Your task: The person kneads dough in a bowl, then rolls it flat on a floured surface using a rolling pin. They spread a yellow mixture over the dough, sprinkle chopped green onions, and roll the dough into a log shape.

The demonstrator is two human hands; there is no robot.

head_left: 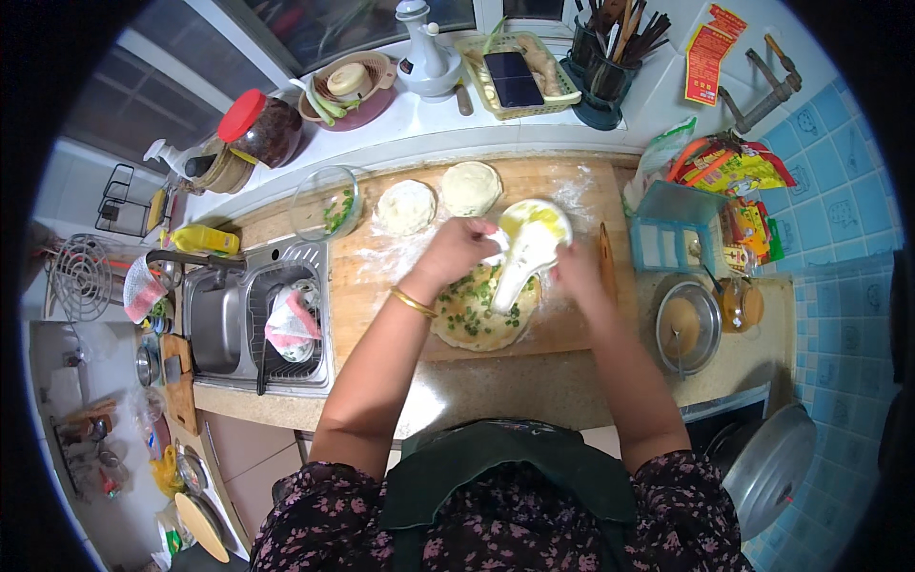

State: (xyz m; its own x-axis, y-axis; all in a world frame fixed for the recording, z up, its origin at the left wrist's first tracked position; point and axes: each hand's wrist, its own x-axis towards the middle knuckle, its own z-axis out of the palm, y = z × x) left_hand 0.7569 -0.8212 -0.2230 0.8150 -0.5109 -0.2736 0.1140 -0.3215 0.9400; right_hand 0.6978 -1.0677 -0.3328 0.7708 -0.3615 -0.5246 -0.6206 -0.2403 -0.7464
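A round of rolled dough (472,332) strewn with chopped green onion lies on the wooden board (364,314). Above its upper part is a white bowl (568,225) with yellow oil inside. A white spoon-like piece (509,286) slants from the bowl down over the dough. My left hand (457,250) pinches something white beside the bowl's left side; whether it belongs to the bowl or the spoon is unclear. At the bowl's lower right rim, my blurred right hand (577,270) has its fingers closed. Two floured dough pieces (405,206), (472,189) rest behind.
A glass bowl (304,207) holding chopped green onion stands at the board's left, near the sink (214,322). To the right are a rolling pin (607,254), a metal bowl (704,307) and a honey-coloured jar (740,307). A phone (513,79) lies on the sill basket.
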